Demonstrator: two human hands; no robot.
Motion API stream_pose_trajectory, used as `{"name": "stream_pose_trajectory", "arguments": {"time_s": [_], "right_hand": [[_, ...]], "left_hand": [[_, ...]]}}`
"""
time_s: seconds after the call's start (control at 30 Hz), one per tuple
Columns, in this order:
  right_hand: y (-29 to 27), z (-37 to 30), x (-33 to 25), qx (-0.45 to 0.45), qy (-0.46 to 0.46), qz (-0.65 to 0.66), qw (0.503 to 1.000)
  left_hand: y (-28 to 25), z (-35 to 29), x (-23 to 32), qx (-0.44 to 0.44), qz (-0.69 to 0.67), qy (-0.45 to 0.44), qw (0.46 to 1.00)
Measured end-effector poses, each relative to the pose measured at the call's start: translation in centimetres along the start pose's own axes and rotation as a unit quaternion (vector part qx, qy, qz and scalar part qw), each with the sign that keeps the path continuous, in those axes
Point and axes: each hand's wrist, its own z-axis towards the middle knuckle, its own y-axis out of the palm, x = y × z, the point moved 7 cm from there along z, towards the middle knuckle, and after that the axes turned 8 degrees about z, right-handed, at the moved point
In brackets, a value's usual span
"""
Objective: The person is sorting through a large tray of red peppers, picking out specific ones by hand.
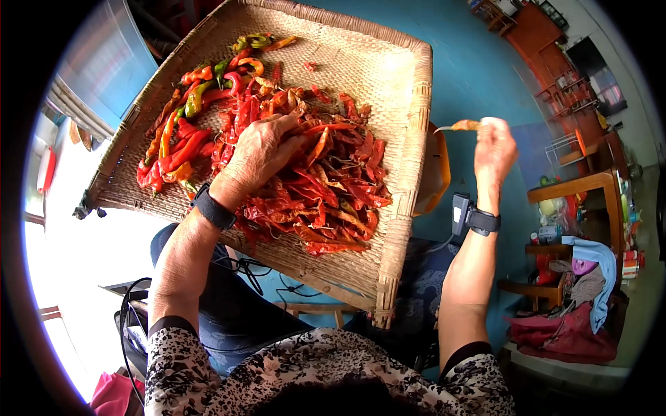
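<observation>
A large woven bamboo tray (395,69) lies tilted across my lap. In its middle is a heap of dried red chili peppers (333,187). Fresher red, green and yellow chili peppers (191,145) lie along its left side. My left hand (257,149) reaches into the heap with its fingers curled, their tips partly hidden among the chilies; what they hold I cannot make out. Beyond the tray's right edge, my right hand (494,145) is raised, closed in a pinch on an orange-brown dried chili pepper (466,125) with a pale stem pointing left.
An orange-yellow container (438,173) stands below the tray's right edge, partly hidden. Black cables (250,270) hang by my legs, near a wooden stool (326,310). At right, a wooden chair (555,295) is piled with cloths. Blue floor (479,62) stretches beyond the tray.
</observation>
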Motion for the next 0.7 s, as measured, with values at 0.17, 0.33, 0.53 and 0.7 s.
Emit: {"name": "stream_pose_trajectory", "arguments": {"time_s": [0.17,0.33,0.53,0.7], "right_hand": [[4.2,-2.4,-5.7,-0.165,-0.177,0.032,0.97],[10.7,-8.8,-7.2,-0.549,-0.06,0.094,0.829],[11.9,-10.9,-8.6,-0.558,-0.18,0.069,0.807],[10.8,-8.2,-8.4,-0.495,-0.037,0.117,0.86]], "left_hand": [[0.2,0.0,0.1,0.01,0.014,-0.004,1.0],[0.3,-0.1,0.0,-0.019,0.018,-0.007,1.0],[0.3,-0.3,0.3,-0.019,0.018,-0.001,1.0],[0.3,-0.5,-0.1,-0.031,0.016,-0.01,0.999]]}}
